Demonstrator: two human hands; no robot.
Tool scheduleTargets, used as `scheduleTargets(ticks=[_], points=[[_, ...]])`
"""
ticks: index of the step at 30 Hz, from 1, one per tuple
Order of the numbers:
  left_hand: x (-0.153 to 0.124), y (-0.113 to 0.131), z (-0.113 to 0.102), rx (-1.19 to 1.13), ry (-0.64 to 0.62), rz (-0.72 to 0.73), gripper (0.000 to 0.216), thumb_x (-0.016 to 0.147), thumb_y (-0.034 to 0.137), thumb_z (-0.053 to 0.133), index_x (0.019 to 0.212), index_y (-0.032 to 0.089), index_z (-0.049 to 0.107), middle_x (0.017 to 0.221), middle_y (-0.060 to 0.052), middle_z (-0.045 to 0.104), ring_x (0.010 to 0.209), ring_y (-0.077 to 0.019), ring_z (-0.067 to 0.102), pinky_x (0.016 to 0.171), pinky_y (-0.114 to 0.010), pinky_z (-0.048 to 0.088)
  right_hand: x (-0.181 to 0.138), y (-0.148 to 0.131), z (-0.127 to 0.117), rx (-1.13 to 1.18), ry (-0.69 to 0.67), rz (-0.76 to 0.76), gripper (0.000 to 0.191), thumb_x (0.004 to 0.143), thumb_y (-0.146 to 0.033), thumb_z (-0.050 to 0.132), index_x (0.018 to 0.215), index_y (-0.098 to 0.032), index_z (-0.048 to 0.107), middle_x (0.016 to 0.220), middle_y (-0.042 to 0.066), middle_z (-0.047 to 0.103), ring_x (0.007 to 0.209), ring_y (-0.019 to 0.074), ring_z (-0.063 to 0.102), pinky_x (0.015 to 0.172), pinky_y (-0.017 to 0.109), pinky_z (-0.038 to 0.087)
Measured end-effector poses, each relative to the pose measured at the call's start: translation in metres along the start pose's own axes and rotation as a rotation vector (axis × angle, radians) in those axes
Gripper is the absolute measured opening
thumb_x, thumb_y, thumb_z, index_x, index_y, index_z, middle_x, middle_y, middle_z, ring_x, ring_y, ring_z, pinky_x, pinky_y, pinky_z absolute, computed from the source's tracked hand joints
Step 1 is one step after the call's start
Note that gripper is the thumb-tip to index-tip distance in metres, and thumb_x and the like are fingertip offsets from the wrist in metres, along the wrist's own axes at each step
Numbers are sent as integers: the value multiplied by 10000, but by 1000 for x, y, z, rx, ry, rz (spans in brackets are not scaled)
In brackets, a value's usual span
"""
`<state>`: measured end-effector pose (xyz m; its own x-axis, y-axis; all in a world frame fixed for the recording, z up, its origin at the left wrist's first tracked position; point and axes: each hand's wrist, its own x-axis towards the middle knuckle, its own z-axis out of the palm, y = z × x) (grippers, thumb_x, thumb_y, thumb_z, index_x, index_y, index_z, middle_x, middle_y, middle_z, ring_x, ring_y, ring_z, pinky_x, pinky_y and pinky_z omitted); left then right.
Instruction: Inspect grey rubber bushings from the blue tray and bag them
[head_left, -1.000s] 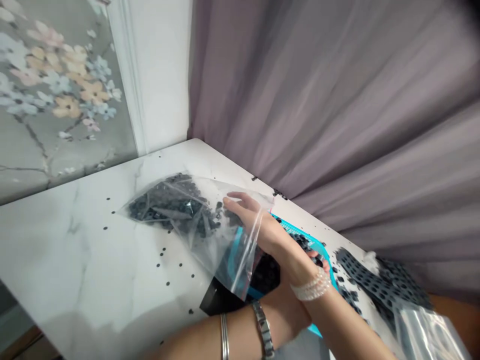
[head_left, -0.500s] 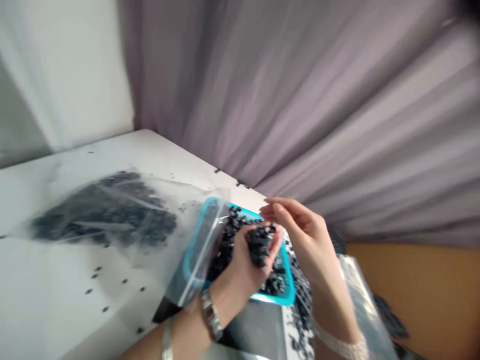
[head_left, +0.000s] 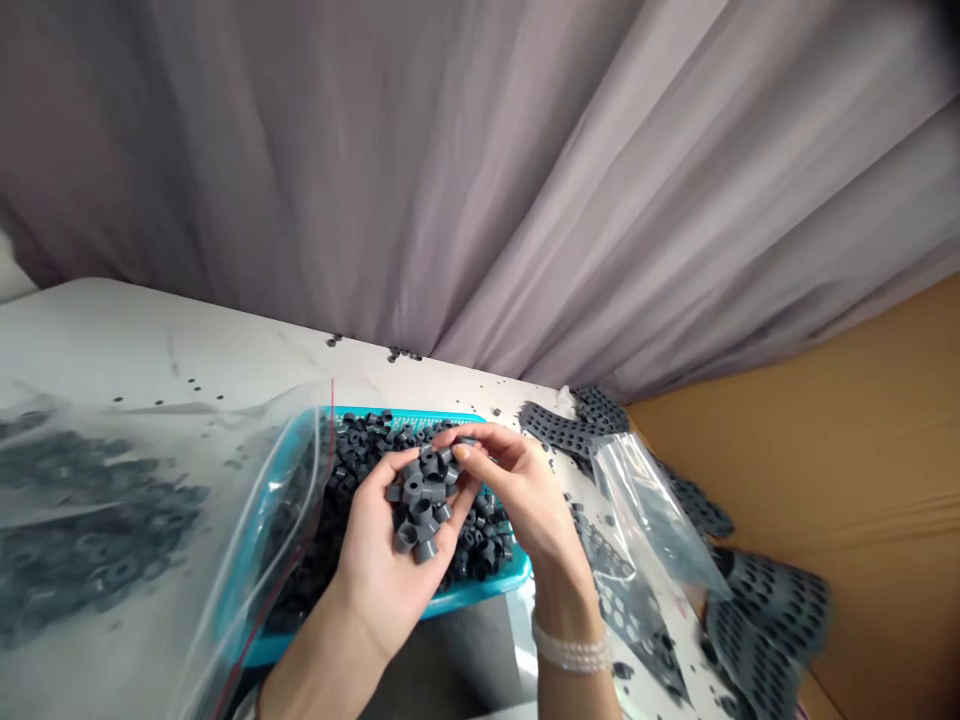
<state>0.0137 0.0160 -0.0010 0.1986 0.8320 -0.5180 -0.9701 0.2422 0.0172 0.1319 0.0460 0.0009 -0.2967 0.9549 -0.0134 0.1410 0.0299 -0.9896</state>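
My left hand (head_left: 379,560) is cupped palm up around a heap of small dark grey plastic tube fittings (head_left: 426,500). Thumb and fingertips of my right hand (head_left: 517,480) meet at the heap's upper edge, pinching one small fitting there. Both hands are above a turquoise plastic basket (head_left: 480,597) filled with loose fittings of the same kind. A clear zip bag (head_left: 247,470) with a red seal line overlaps the basket's left side, with more grey pieces inside.
Perforated dark grey sheets (head_left: 772,610) lie on the right, beside another clear plastic bag (head_left: 652,510). Small pieces are scattered over the white table (head_left: 142,330). A grey curtain (head_left: 420,180) hangs along the back edge, and a brown cardboard surface (head_left: 862,450) stands at the right.
The camera view has swung to the right. My right hand, earlier raised beside the heap with loose fingers, has come down onto it in a pinch. My left hand still holds the fittings.
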Motion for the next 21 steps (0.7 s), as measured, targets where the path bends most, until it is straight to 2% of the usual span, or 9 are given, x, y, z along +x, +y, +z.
scheduleTargets(ticks=[7,13,18,21], points=[[3,6,0,51,63,52,274,844,112,433,1013,118,648,917,-87,702,802,-180,682,730,-341,602,0,10,1,-139,129,-138,169,780,-241,653,945,-216,677,1008,43,693,987,191,619,945,369,456],[4,9,2,19,61,45,322,849,127,416,1098,96,618,942,-120,708,868,-214,692,741,-358,606,1,11,5,-1,153,-129,151,782,-244,653,929,-222,680,1040,43,698,1074,193,610,996,379,441],[4,12,1,13,46,37,372,842,148,433,1179,86,580,1080,-176,674,1042,-274,644,816,-404,587,5,15,-3,247,256,-97,161,794,-233,630,952,-214,649,1024,42,691,982,166,639,952,351,464],[5,14,0,9,34,30,386,845,163,439,1202,94,569,1126,-182,656,1075,-276,627,829,-386,582,6,18,-7,294,323,-59,164,768,-184,618,928,-205,644,963,33,659,849,138,618,775,283,494]])
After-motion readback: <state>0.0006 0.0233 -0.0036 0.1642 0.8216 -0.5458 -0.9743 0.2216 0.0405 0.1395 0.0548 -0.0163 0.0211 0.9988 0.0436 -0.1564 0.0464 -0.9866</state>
